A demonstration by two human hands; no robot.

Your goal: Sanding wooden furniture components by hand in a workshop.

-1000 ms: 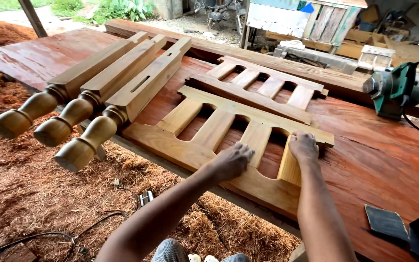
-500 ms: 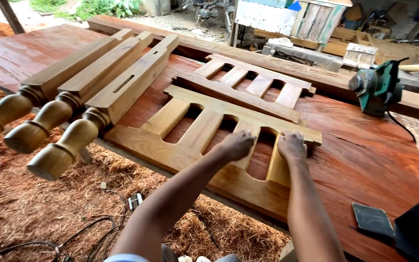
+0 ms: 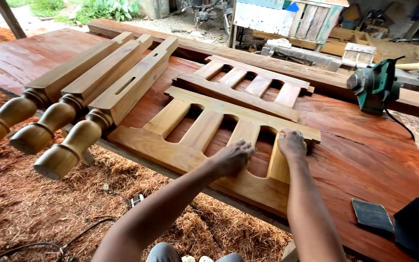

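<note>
Both hands (image 3: 263, 151) on slatted panel (image 3: 204, 140)

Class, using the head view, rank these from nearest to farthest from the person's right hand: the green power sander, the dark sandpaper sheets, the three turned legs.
1. Sandpaper sheets, lower right, by the table edge.
2. Green sander, upper right, at the back.
3. Turned legs, far left, beyond the left hand.

The right hand rests on the slatted panel.

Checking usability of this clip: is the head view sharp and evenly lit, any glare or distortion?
Head view: soft daylight, no harsh glare; both hands, left hand and right hand, and the slatted wooden panel are sharp; the turned legs bow outward at the wide-angle edge; the yard background is brighter.
</note>
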